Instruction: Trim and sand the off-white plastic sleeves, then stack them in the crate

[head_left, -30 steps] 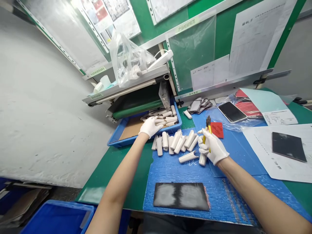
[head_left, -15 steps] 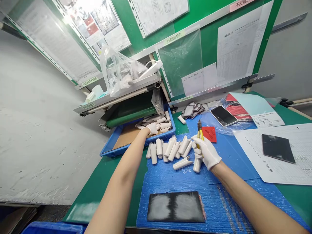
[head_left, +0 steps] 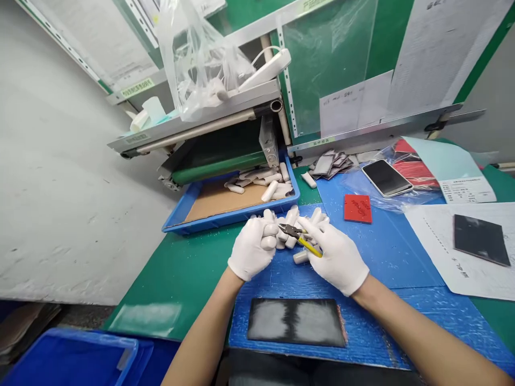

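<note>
My right hand (head_left: 338,256), in a white glove, is closed around a pair of yellow-handled side cutters (head_left: 308,245). Their dark jaws point left at my left hand (head_left: 252,247). That hand, also gloved, is curled around a white plastic shell (head_left: 269,242), partly covered by the fingers. Just behind both hands lies a pile of white shells (head_left: 292,217), partly hidden by them. One more loose shell (head_left: 300,257) rests under the right hand's fingers. More white shells (head_left: 270,190) sit in the blue tray (head_left: 225,221) beyond my left hand.
A black-and-grey abrasive block (head_left: 296,321) lies on the blue sheet (head_left: 277,279) before me. To the right are a red square (head_left: 358,208), a phone (head_left: 387,178), papers (head_left: 434,241) and a dark square plate (head_left: 480,239). A metal shelf (head_left: 209,110) overhangs the tray.
My left hand has come back from the tray toward me, now with a shell. My right hand has brought the cutters round from upright to pointing left. The view has tilted down.
</note>
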Demonstrator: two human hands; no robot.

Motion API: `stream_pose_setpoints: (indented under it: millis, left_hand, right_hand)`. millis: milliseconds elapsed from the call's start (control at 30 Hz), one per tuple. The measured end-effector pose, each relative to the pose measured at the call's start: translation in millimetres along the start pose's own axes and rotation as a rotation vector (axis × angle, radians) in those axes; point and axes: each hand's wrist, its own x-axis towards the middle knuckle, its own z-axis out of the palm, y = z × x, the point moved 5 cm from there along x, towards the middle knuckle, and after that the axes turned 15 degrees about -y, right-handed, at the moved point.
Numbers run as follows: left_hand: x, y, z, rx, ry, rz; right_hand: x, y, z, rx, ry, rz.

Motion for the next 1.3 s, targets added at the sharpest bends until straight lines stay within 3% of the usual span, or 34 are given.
stream_pose_setpoints:
  millis: [200,500,633,900,1300]
  left_hand:
    - [-4,-6,20.0,0.061,-0.011,0.066]
    - [-5,-4,16.9,0.019,0.017,0.056]
    - [-4,-9,15.3,-0.006,0.047,0.011]
    - [-5,-6,11.0,-0.013,0.076,-0.001]
    - [-5,-4,11.7,-0.018,0.078,-0.004]
  right_hand:
    - [3,-8,5,-0.205,-0.105,0.045]
    - [-7,-5,9,-0.107,-0.08,0.07]
    - [-9,-10,9,-0.067,-0.058,0.015]
    - [-4,-18,8,-0.217,-0.114,0.0]
    - [-5,-16,10,-0.13,-0.131,-0.004]
